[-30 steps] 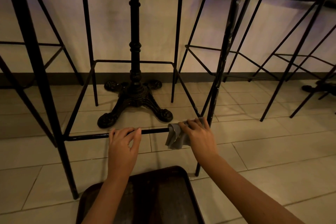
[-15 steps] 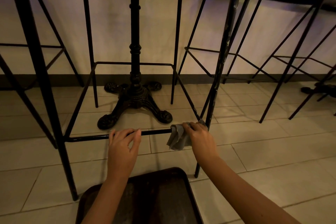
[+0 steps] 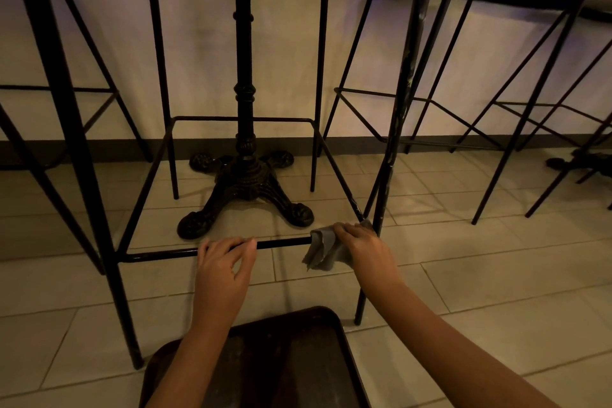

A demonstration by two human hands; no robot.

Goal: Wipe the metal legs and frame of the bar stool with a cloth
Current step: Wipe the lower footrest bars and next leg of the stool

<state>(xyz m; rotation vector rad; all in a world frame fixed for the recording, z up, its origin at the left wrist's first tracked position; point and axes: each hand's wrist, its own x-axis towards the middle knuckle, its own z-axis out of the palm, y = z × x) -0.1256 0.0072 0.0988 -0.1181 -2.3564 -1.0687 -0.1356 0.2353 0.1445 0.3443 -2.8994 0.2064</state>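
Note:
A black metal bar stool stands right in front of me, its front footrest bar (image 3: 281, 243) running low across the view between two front legs. My left hand (image 3: 223, 262) grips that bar near its middle, fingers curled over the top. My right hand (image 3: 362, 247) holds a grey cloth (image 3: 319, 248) wrapped over the bar's right end, close to the right front leg (image 3: 395, 116). Part of the cloth hangs below the bar. The left front leg (image 3: 82, 156) rises at the left.
A cast-iron table pedestal (image 3: 246, 189) with ornate feet stands behind the footrest frame. More black wire stools (image 3: 496, 109) line the white wall to the right and left. A dark brown seat (image 3: 265, 361) sits below my arms. The floor is pale tile.
My right hand with the cloth has slid slightly right along the bar toward the right front leg. The left hand keeps its grip in place.

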